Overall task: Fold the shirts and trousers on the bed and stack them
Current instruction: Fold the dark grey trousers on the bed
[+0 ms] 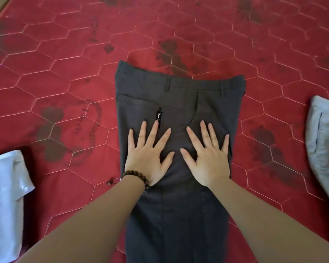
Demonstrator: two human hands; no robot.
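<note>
Dark grey trousers [150, 95] lie lengthwise in the middle of the red quilted bed [65, 63], waistband at the far end, legs running toward me, folded in half along their length. My left hand [147, 155], with a brown bead bracelet at the wrist, lies flat on the seat area, fingers spread. Beside it my right hand [207, 158] presses flat on the same cloth, fingers apart. Neither hand grips anything. A small black label [159, 118] hangs by the back pocket.
A white garment [6, 196] lies at the near left edge of the view. A light blue-grey garment [325, 145] lies at the right edge. Red bedcover with dark floral marks stretches beyond the trousers.
</note>
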